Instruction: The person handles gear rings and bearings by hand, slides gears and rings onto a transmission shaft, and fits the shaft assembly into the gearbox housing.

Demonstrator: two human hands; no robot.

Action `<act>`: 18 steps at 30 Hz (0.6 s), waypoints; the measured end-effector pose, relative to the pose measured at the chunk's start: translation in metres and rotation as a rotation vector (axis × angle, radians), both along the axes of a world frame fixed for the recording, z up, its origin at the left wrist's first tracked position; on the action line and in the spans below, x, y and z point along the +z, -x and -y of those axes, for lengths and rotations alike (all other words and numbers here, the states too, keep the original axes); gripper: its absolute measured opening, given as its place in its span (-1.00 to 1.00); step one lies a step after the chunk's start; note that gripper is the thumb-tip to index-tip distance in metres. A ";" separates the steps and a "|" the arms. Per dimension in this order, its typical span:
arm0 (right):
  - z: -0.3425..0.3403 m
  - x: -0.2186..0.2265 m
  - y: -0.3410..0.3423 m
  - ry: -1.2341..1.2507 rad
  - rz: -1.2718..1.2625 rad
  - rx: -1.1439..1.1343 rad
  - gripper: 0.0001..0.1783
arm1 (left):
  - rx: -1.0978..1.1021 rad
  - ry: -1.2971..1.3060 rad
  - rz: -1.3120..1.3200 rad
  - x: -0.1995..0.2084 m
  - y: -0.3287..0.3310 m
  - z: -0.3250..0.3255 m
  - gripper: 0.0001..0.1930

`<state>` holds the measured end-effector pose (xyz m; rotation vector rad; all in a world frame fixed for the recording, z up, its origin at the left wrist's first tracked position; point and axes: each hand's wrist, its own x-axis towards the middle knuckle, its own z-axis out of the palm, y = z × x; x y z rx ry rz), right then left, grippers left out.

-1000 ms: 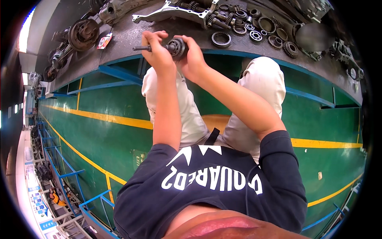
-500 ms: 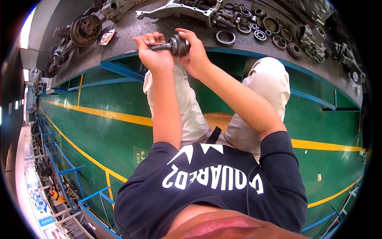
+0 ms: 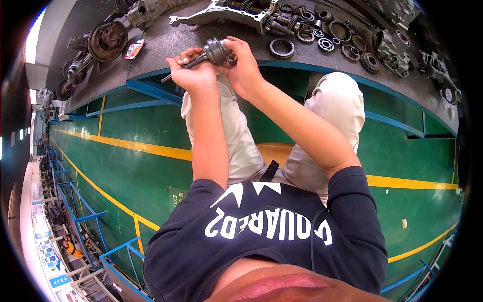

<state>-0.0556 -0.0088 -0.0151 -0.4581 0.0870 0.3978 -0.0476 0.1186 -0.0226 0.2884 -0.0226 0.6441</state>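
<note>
Just off the near edge of the workbench, I hold a dark metal gear shaft [image 3: 215,51] in both hands. Its thick, ringed gear end lies toward the right, and the thin rod slants down to the left. My left hand [image 3: 195,78] is palm up, with its fingers and thumb closed round the rod. My right hand [image 3: 244,69] grips the thick end from the right. The right fingertips are partly hidden behind the part.
On the steel workbench [image 3: 166,32] sit an open gearbox housing [image 3: 221,15], a bearing ring [image 3: 282,48] and several gears [image 3: 341,31] to the right. An axle hub [image 3: 107,40] and a small red-and-white packet [image 3: 135,49] are at the left. Blue bench rails [image 3: 153,91] pass near my knees.
The gear shaft has tilted: its thin end is lower, and its thick end has shifted left and up. My right hand has turned with it. Both hands keep their hold.
</note>
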 end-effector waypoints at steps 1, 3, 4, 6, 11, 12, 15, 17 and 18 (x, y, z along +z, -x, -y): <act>0.000 0.002 0.003 0.088 0.122 -0.006 -0.45 | 0.002 -0.001 0.002 -0.003 0.000 -0.002 -0.47; 0.001 0.002 0.003 0.237 0.345 -0.003 -0.22 | -0.026 -0.001 0.038 -0.003 0.000 -0.001 -0.47; 0.001 -0.001 0.004 0.236 0.345 -0.005 -0.22 | -0.028 -0.002 0.038 -0.001 0.000 0.002 -0.47; 0.002 -0.003 0.006 0.471 0.624 -0.169 -0.19 | -0.091 0.110 0.026 0.003 0.003 0.008 -0.50; 0.007 0.010 0.009 0.511 0.756 -0.160 -0.16 | -0.160 0.182 0.095 0.004 0.007 0.005 -0.51; 0.007 0.011 0.009 0.452 0.749 -0.122 -0.16 | -0.166 0.189 0.085 0.004 0.009 0.005 -0.53; 0.008 0.012 0.009 0.447 0.813 -0.118 -0.15 | -0.257 0.237 0.156 0.003 0.010 0.003 -0.57; 0.008 0.012 0.007 0.501 0.882 -0.155 -0.15 | -0.342 0.277 0.235 0.002 0.010 0.001 -0.59; 0.008 0.011 0.005 0.505 0.906 -0.168 -0.14 | -0.250 0.215 0.164 0.006 0.009 0.005 -0.60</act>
